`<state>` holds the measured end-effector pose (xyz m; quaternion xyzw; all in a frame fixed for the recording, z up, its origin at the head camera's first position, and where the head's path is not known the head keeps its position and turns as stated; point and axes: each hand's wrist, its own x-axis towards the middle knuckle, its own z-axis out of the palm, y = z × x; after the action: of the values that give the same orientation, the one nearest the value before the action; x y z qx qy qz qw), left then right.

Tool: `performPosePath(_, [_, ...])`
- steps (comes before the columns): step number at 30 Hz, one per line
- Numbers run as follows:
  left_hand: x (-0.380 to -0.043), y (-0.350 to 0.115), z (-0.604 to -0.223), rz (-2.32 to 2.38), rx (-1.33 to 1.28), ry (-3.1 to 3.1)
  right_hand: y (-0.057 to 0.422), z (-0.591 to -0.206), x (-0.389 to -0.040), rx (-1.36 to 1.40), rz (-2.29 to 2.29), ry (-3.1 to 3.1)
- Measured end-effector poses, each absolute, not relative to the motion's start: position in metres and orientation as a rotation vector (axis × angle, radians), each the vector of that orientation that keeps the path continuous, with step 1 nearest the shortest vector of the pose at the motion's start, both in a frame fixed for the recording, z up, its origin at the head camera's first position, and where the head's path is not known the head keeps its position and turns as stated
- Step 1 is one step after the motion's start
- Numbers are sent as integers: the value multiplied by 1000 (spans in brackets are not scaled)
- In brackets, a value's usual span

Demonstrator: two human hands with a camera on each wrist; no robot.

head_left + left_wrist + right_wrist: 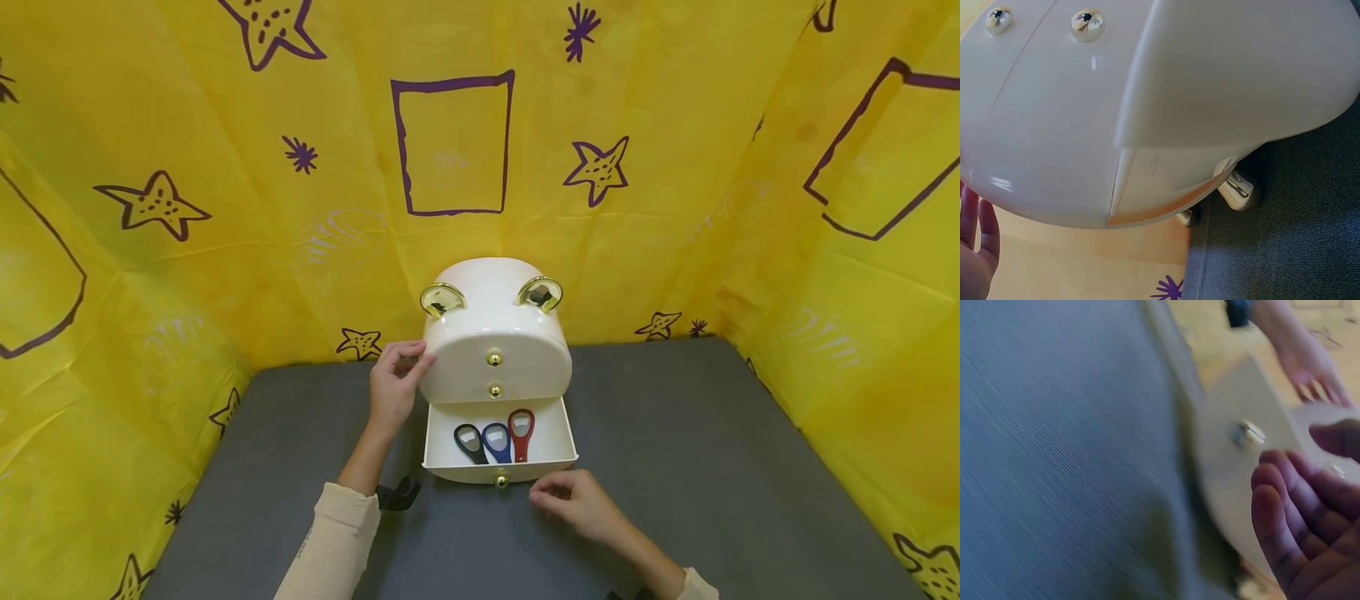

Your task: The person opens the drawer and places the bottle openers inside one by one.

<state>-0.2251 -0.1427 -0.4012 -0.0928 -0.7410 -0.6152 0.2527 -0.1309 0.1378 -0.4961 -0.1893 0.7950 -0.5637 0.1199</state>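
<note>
A white rounded cabinet (453, 371) with gold-rimmed ears stands at the back of the table, its bottom drawer (553, 433) pulled out. Inside the drawer lie a black bottle opener (477, 452), a blue bottle opener (501, 455) and a red bottle opener (521, 451), side by side. My left hand (393, 392) rests its fingertips against the cabinet's left side; in the left wrist view its fingers (988, 228) show at the cabinet's edge. Just off the drawer's front right corner is my right hand (581, 504), fingers loosely bent and holding nothing.
Gold knobs mark the front, including a drawer knob (501, 481). A dark grey cloth (690, 467) covers the table. Yellow patterned sheets (337, 167) hang behind and on both sides, close to the cabinet's back. Short metallic feet (1237, 190) lift the cabinet.
</note>
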Motion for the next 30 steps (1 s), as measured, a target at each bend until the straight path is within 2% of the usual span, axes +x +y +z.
performPosePath(9, [-225,-142,-403,-1673,-267,-2000,105,-532,-126,-277,-1849,2090])
performPosePath(16, [-225,-142,-403,-1665,-270,-1992,89,-533,-123,-125,-1979,1956])
performPosePath(30, [-225,-142,-404,-1660,-265,-1985,71,-534,-128,-1,-2101,1973])
